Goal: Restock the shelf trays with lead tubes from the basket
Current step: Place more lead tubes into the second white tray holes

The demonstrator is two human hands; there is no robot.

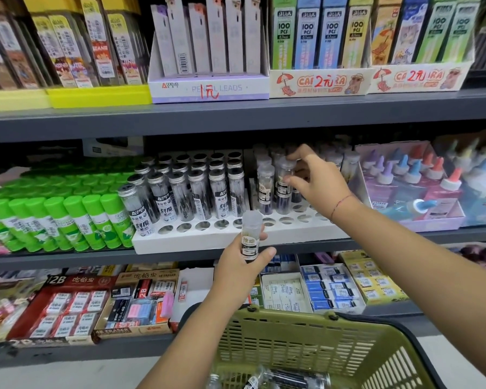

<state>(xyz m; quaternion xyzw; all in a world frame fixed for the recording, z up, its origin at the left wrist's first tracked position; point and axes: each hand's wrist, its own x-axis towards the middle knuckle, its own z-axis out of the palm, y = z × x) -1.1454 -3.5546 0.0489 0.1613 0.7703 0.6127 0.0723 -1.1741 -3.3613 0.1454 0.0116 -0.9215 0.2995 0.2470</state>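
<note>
White tray with rows of round holes sits at the front edge of the grey metal shelf. Its left half holds clear lead tubes with silver metal caps, upright in the back rows. Its right half holds a few clear lead tubes with frosted plastic caps, and the front-row holes are unfilled.

The right hand reaches over the tray's right half, thumb and forefinger pinching the frosted cap of one upright tube standing there. The left hand is lower, just in front of the tray's front edge. Its fingers and thumb are wrapped round the lower part of another frosted-capped tube, held upright, with dark leads inside and a label in black and yellowish print.

Below the left forearm is an olive-green slotted plastic basket, and more clear tubes lie on their sides at its bottom.

Green-capped glue sticks stand just beside the tray's left end. Bottles with coloured nozzle caps fill a box at its right end. Boxes of erasers line the shelf below, and cartons of pencil leads the shelf above.
</note>
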